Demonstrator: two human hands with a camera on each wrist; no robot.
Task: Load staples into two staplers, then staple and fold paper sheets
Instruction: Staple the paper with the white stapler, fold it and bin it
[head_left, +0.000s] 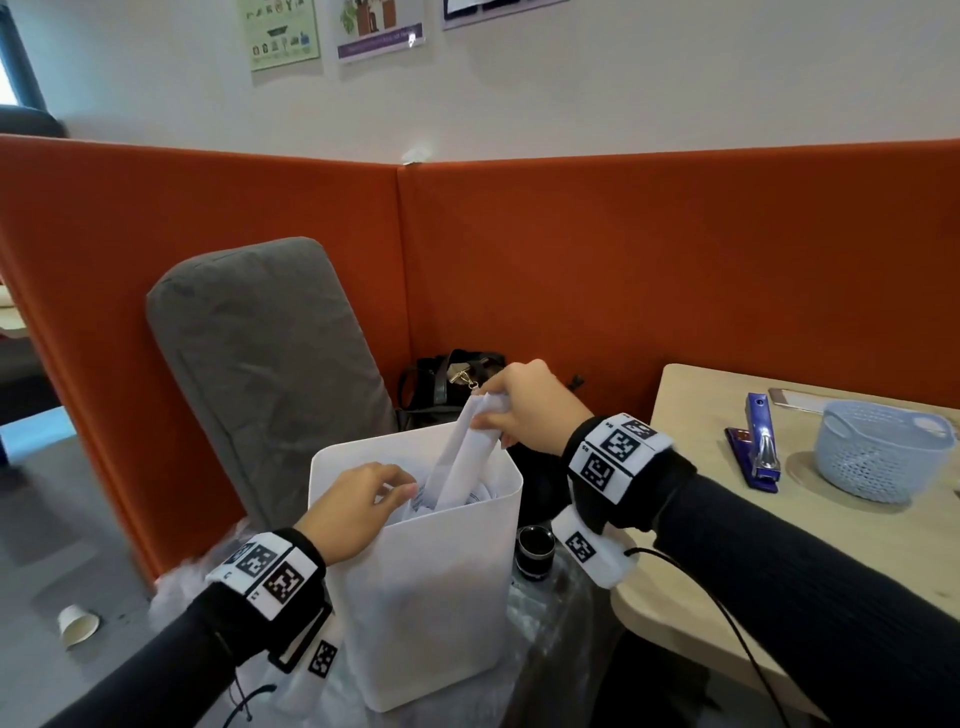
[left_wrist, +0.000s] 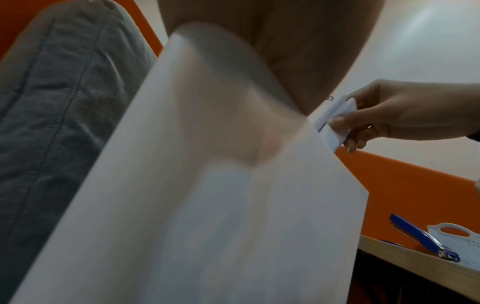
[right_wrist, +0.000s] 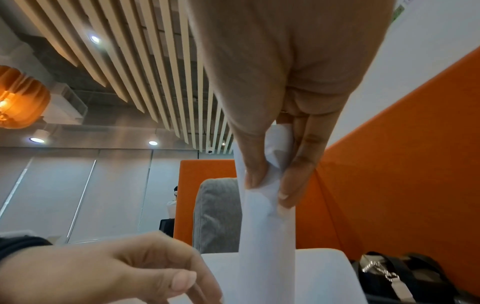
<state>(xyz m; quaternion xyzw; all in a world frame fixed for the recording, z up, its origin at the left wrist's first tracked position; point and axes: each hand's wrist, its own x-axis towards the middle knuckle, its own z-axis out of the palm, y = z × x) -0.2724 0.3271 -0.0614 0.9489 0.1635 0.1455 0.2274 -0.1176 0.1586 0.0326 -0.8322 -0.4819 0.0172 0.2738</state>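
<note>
Folded white paper sheets stand upright above a white plastic bin, their lower end inside it. My right hand pinches their top between thumb and fingers, as the right wrist view confirms for the sheets. More folded papers lie in the bin. My left hand reaches over the bin's near-left rim with curled fingers; what they touch is hidden. One blue stapler lies on the wooden table at the right, away from both hands.
A light blue mesh basket sits beside the stapler. A grey cushion leans on the orange partition behind the bin. A black bag and a black cup are close by. A paper cup lies on the floor.
</note>
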